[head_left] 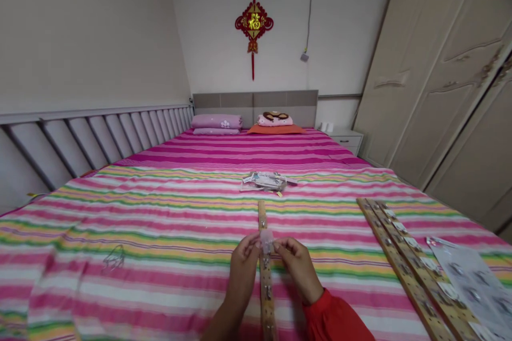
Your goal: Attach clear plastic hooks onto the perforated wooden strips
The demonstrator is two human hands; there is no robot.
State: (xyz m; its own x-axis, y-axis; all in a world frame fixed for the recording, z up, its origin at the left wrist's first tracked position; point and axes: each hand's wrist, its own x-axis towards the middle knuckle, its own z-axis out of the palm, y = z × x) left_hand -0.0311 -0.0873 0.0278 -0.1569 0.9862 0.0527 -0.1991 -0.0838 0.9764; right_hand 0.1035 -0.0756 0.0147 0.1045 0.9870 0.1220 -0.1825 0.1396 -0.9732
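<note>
A narrow wooden strip [263, 213] with small metal pieces along it lies lengthwise on the striped bed in front of me. My left hand [243, 264] and my right hand [296, 265] meet just above it. Both pinch a small clear plastic packet [266, 239] between thumbs and fingertips. My right arm wears a red sleeve [334, 317].
Two more wooden strips [404, 258] lie at the right beside a clear plastic sheet [472, 282] of small parts. A heap of small packets [264, 181] sits farther up the bed, and a thin wire piece [114, 260] at left. Pillows [216, 122] lie by the headboard; a wardrobe [448, 74] stands right.
</note>
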